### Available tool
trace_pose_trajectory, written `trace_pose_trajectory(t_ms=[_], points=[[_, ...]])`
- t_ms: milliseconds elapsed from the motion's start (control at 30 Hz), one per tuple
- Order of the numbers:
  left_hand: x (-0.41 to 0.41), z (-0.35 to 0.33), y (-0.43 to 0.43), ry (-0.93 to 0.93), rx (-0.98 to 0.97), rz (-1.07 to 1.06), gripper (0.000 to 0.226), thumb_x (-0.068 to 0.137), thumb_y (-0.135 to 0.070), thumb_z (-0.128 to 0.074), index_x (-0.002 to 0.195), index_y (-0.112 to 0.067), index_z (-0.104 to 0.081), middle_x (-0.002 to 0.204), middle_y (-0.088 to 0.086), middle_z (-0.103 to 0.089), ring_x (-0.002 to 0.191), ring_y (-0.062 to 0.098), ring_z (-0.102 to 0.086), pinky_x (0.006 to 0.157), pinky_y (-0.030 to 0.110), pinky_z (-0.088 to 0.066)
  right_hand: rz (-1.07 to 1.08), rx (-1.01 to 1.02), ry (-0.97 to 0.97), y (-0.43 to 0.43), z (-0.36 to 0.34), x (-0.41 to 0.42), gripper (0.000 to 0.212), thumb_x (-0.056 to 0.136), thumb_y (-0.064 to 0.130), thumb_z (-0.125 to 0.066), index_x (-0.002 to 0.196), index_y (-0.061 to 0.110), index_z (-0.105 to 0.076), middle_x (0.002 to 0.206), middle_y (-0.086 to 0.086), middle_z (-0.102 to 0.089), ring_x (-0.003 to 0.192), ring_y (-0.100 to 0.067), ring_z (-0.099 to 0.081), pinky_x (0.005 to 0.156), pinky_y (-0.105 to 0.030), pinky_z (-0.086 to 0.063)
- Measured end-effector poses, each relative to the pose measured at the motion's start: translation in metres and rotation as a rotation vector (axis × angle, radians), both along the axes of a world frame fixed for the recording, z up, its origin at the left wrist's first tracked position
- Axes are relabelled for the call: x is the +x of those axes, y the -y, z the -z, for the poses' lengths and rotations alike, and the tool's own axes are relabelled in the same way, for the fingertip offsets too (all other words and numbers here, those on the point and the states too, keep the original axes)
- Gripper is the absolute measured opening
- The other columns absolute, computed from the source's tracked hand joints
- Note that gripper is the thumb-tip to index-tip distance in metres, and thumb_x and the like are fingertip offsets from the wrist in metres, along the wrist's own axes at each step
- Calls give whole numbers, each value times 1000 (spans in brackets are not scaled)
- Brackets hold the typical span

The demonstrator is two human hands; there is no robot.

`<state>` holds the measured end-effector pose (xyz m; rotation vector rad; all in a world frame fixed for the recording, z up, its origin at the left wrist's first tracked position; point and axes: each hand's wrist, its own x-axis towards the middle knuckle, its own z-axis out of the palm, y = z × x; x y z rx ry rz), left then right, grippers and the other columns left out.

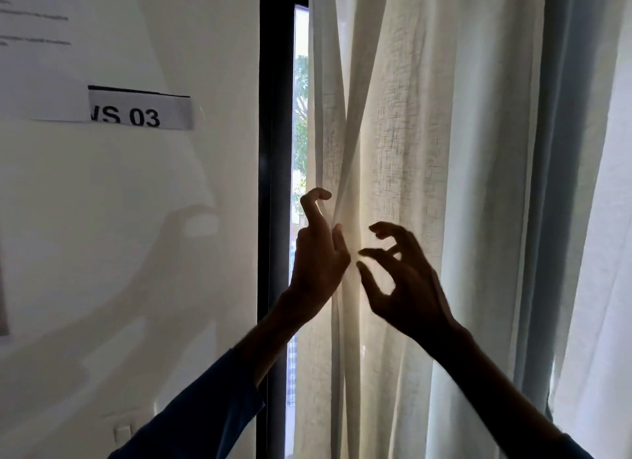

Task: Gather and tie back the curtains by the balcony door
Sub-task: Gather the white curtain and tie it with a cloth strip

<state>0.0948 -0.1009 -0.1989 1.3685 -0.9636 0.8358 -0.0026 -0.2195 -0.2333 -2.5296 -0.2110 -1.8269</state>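
Observation:
A sheer cream curtain (pixel 403 123) hangs in front of the balcony door, pinched into a narrow waist at hand height. My left hand (pixel 318 253) pinches the curtain's left edge there, its forefinger hooked over the fold. My right hand (pixel 400 274) hovers just right of that waist with fingers curled and apart, holding nothing. A thicker pale blue-grey curtain (pixel 567 185) hangs to the right, partly over the sheer one. Both hands are dark against the backlight.
The black door frame (pixel 277 150) stands left of the curtain, with a strip of glass (pixel 301 116) showing greenery outside. A white wall (pixel 136 236) on the left carries a paper label reading "S 03" (pixel 140 111). A wall switch (pixel 123 433) sits low down.

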Motion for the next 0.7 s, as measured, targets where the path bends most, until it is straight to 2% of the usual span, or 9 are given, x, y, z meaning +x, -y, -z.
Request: trace_pose_trajectory(t_ms=[67, 100, 167, 233, 267, 333, 533, 633, 700], points=[[5, 6, -2, 77, 18, -39, 48, 94, 6, -51, 136, -8, -34, 52, -9, -40, 43, 13, -52, 44, 16, -46, 90, 45, 164, 5, -7, -7, 21, 88, 22, -75, 105, 9, -74, 134, -11, -57, 113, -21, -58, 85, -22, -54], [7, 8, 0, 110, 38, -62, 49, 94, 5, -50, 138, -11, -35, 56, -10, -45, 43, 14, -52, 44, 20, -48, 141, 77, 236, 11, -14, -12, 23, 88, 23, -76, 105, 9, -73, 133, -11, -58, 116, -22, -55, 90, -13, -46], [11, 8, 2, 164, 108, -117, 48, 96, 3, -49, 139, -15, -39, 86, -4, -68, 57, 12, -63, 58, 23, -58, 179, 160, 314, 20, -30, -21, 34, 88, 32, -77, 113, 10, -69, 132, -9, -58, 119, -22, -52, 95, -7, -36], [16, 5, 5, 199, 165, -181, 45, 95, -1, -51, 136, -17, -46, 121, 4, -68, 84, 14, -71, 78, 25, -61, 154, 208, 321, 31, -47, -23, 45, 87, 40, -77, 120, 12, -63, 128, -3, -58, 117, -18, -53, 93, -21, -48], [20, 3, 6, 207, 184, -201, 44, 94, -2, -52, 135, -18, -48, 127, 5, -66, 93, 15, -71, 84, 27, -60, 141, 211, 307, 35, -54, -21, 49, 87, 43, -77, 122, 13, -61, 126, 0, -59, 114, -16, -54, 87, -31, -53], [25, -4, 10, 209, 209, -238, 44, 92, -5, -55, 133, -19, -50, 125, 7, -66, 96, 15, -70, 86, 29, -60, 145, 212, 277, 38, -66, -16, 57, 86, 49, -76, 127, 14, -58, 124, 1, -61, 109, -14, -57, 81, -36, -55], [31, -30, 16, 223, 232, -305, 41, 92, -3, -55, 129, -20, -54, 108, 8, -68, 65, 7, -63, 65, 16, -57, 143, 227, 180, 29, -103, 5, 69, 85, 57, -73, 136, 15, -54, 118, 3, -64, 87, -7, -59, 70, -18, -44], [29, -34, 16, 235, 204, -321, 38, 92, -3, -61, 125, -20, -62, 116, 10, -71, 77, 13, -73, 76, -3, -37, 99, 202, 169, 20, -121, 18, 59, 88, 46, -74, 133, 13, -57, 115, 1, -65, 76, -2, -58, 68, -15, -47], [28, -33, 16, 244, 186, -360, 40, 88, -1, -68, 123, -19, -66, 120, 11, -71, 87, 20, -76, 87, 10, -37, 102, 178, 196, 14, -130, 27, 51, 89, 32, -75, 132, 9, -58, 116, -4, -65, 80, -8, -63, 71, -20, -52]])
